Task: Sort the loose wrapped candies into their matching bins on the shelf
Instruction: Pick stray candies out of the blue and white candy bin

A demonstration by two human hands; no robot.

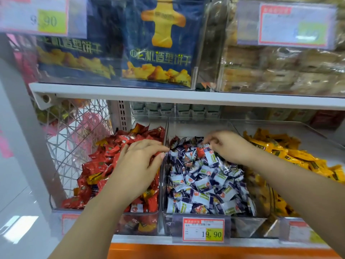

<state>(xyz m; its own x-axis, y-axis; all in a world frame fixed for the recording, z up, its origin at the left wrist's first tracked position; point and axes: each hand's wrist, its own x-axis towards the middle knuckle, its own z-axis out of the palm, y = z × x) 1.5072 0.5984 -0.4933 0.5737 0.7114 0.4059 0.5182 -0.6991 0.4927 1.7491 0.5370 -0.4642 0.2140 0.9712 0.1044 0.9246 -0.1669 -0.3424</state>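
Observation:
Three clear bins sit side by side on the lower shelf. The left bin [56,184] holds red candies [97,165], with a few yellow candies [95,177] mixed in. Blue-and-white candies [201,187] fill the middle bin [214,219], and the right bin [283,223] holds yellow candies [280,148]. My left hand [138,165] lies flat on the red pile, fingers straight, tips at the divider. My right hand [227,146] reaches to the back of the middle bin. Its curled fingers pinch a stray red candy [201,151] lying among the blue ones.
A white shelf board [168,94] hangs close above the bins, carrying blue biscuit bags [158,43] and wrapped pastries [280,71]. A price tag [203,230] is clipped to the front of the middle bin. A wire basket [74,128] stands to the left.

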